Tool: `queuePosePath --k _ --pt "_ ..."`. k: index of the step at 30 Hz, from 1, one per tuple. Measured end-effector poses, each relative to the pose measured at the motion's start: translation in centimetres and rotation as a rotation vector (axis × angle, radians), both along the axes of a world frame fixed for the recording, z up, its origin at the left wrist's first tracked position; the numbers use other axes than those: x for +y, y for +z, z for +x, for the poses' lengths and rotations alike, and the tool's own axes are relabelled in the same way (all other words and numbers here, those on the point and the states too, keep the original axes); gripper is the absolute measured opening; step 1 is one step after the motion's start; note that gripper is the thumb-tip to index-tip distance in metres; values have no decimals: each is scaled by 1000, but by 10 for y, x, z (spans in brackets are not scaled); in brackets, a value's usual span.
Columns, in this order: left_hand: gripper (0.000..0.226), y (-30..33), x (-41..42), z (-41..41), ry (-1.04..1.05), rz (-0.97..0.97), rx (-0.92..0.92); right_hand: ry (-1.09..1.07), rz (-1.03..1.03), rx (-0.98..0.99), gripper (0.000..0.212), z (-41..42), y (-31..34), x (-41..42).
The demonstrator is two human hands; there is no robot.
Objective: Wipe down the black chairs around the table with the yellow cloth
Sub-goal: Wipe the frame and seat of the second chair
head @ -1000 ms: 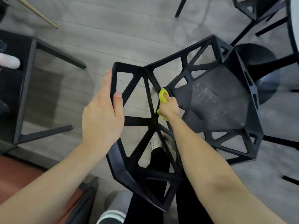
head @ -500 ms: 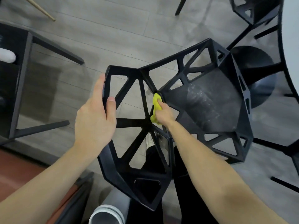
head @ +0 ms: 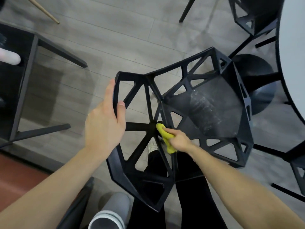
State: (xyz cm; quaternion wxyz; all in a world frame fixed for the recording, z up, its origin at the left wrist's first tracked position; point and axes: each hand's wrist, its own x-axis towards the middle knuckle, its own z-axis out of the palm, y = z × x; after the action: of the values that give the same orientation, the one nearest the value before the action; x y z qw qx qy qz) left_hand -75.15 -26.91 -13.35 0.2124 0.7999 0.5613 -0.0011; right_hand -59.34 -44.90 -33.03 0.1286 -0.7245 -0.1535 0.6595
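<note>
While my left hand (head: 105,128) clamps the black chair (head: 214,116) backrest rim at nine o'clock, my right hand (head: 179,141) pinches the yellow cloth (head: 165,136) against the central strut, its length running toward eleven o'clock.

grey plank floor (head: 115,30), black chairs (head: 214,113) standing

I find grey floor (head: 115,30) open left of the chair (head: 214,113); table (head: 293,63), pedestal (head: 257,83) and second chair (head: 254,15) crowd its right.
</note>
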Motion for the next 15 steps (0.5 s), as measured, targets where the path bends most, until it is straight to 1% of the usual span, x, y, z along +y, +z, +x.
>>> queuePosePath --k 1,2,5,7,8,10,12,15 --pt "61 -1 0 0 -7 0 3 121 -26 -38 58 -2 3 -14" --pt "61 -1 0 0 -14 5 4 162 -24 -90 62 -6 7 -15" --pt "61 0 -1 0 -27 17 -9 -76 142 -57 68 -32 12 -1" --pt "60 -1 -1 -1 -26 27 -15 -75 232 -52 71 -42 9 -13" --pt "60 -2 -1 -1 -28 26 -17 -48 202 -59 73 -41 3 -28" --pt "60 -2 -1 -1 -17 22 -18 -32 51 -78 72 -30 -4 -49" --pt "59 -2 -1 -1 -23 10 -19 -19 -29 -96 67 -26 -6 -38" --pt "59 -1 -1 -2 -31 12 -14 -114 180 -95 62 -41 14 -6"
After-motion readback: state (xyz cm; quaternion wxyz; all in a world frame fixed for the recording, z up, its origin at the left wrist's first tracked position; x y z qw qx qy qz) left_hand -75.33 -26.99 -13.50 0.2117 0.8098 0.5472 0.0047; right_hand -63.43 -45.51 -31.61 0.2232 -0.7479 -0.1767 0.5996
